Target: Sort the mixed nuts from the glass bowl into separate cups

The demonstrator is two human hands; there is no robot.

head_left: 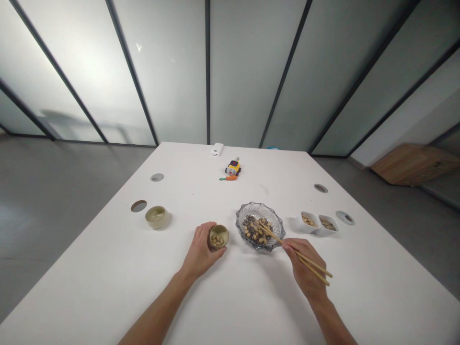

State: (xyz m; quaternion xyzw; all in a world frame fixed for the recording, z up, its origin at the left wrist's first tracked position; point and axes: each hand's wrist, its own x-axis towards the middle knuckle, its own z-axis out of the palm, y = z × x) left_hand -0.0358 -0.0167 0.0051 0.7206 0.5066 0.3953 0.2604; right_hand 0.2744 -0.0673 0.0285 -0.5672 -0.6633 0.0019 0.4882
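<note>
In the head view, the left hand [201, 247] grasps a small olive-green round cup [224, 231], its fingers and thumb wrapped around the side; a few pale oval nuts [217, 240] lie inside. The right hand [307, 266] clasps a pair of light wooden chopsticks [272, 235], their tips down in a clear, scalloped glass bowl [275, 224] (whether they pinch anything, I cannot tell). That bowl stands just right of the cup, apart from it, and holds a mixture of pale nuts and dark beans [257, 232].

Right of the bowl, two white squarish dishes sit side by side: the nearer one to it [304, 227] contains pale nuts, the other [325, 233] greyish-brown pieces. Well to the left is a shallow olive-green round bowl [156, 222]. Farther back on the white table [143, 273] are a yellow toy vehicle [233, 166], an orange toy carrot [230, 178] and a white rectangular device [217, 149].
</note>
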